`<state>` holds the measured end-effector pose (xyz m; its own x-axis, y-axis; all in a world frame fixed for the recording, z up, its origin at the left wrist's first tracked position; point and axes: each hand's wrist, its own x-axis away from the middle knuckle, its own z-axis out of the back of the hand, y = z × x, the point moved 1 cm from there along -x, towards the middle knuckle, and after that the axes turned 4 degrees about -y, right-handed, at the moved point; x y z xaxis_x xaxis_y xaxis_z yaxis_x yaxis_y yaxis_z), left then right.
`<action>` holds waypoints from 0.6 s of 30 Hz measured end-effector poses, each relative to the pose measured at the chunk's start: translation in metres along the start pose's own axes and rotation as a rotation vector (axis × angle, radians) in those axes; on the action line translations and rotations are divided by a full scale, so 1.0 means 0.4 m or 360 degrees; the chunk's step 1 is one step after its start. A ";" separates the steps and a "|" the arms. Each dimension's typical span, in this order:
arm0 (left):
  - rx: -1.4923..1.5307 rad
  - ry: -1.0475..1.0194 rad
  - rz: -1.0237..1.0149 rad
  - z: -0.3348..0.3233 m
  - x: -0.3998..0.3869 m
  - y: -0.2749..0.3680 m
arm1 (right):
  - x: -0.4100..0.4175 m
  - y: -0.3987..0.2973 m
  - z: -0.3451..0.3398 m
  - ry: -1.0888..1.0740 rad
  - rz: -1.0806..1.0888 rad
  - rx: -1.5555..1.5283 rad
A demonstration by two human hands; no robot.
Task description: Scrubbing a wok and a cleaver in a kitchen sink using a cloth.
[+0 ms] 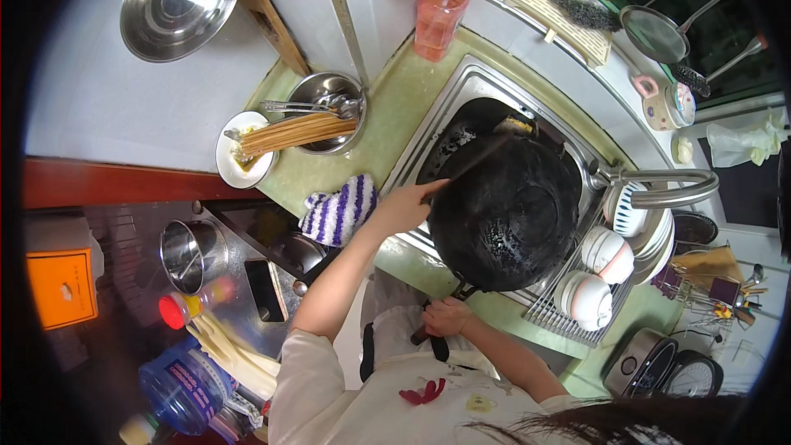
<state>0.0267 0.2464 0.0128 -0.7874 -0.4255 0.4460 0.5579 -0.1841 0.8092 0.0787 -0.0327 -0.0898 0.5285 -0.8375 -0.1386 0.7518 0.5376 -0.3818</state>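
A large black wok (503, 216) is tipped over the stainless steel sink (466, 83), its dark, scuffed underside towards me. My right hand (450, 316) grips the wok's long handle (421, 336) close to my body. My left hand (411, 207) is at the wok's left edge, fingers closed with the index finger stretched out. It seems to hold a thin, flat-bladed tool (485, 157) lying across the wok; the blade is blurred and its handle mostly hidden. Behind the wok, a yellowish scrubbing pad (518, 125) shows at the sink's far side.
A faucet (673, 188) arches in from the right. Stacked bowls (587, 300) stand on a drying rack (559, 321). Left of the sink are a striped cloth (340, 210), a steel bowl (324, 83) with chopsticks (303, 134), and a white bowl (232, 164). A pink soap dispenser (440, 15) stands behind.
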 end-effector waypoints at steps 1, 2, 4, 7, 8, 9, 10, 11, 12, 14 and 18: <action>-0.0005 0.0004 0.0005 0.001 -0.006 0.000 | -0.002 0.002 -0.003 0.0018 0.0024 -0.0016; 0.0013 0.0000 0.0065 0.000 -0.018 -0.007 | -0.003 0.000 -0.005 0.0024 0.0028 -0.0017; 0.0071 0.0085 0.0081 -0.007 -0.064 -0.051 | -0.002 -0.008 -0.002 -0.0084 0.0025 -0.0063; -0.0029 0.0103 0.0060 0.010 -0.122 -0.090 | -0.010 -0.006 0.003 -0.0020 0.0003 -0.0054; 0.0019 0.0037 0.0223 0.007 -0.111 -0.091 | -0.011 -0.005 0.006 -0.0008 -0.0004 -0.0038; 0.0001 0.0029 0.0196 -0.001 -0.113 -0.093 | -0.010 -0.002 0.009 -0.0033 -0.0011 -0.0048; 0.0252 0.0098 0.0234 -0.004 -0.095 -0.113 | -0.009 -0.010 0.009 -0.0056 -0.0005 -0.0071; 0.0503 0.0169 0.0271 -0.007 -0.073 -0.134 | -0.010 -0.017 0.008 -0.0037 -0.0008 -0.0060; 0.0489 0.0286 0.0267 -0.010 -0.057 -0.126 | -0.007 -0.014 0.005 -0.0073 0.0003 -0.0056; 0.0486 0.0464 0.0168 -0.010 -0.015 -0.109 | 0.000 -0.008 0.002 -0.0083 -0.0012 -0.0027; 0.0883 0.0357 0.0345 0.006 0.097 -0.018 | 0.012 -0.007 0.002 -0.0023 -0.0015 -0.0037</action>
<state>-0.0084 0.2332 0.0253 -0.5643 -0.5879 0.5796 0.4320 0.3880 0.8142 0.0792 -0.0382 -0.0887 0.5274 -0.8409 -0.1216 0.7474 0.5272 -0.4044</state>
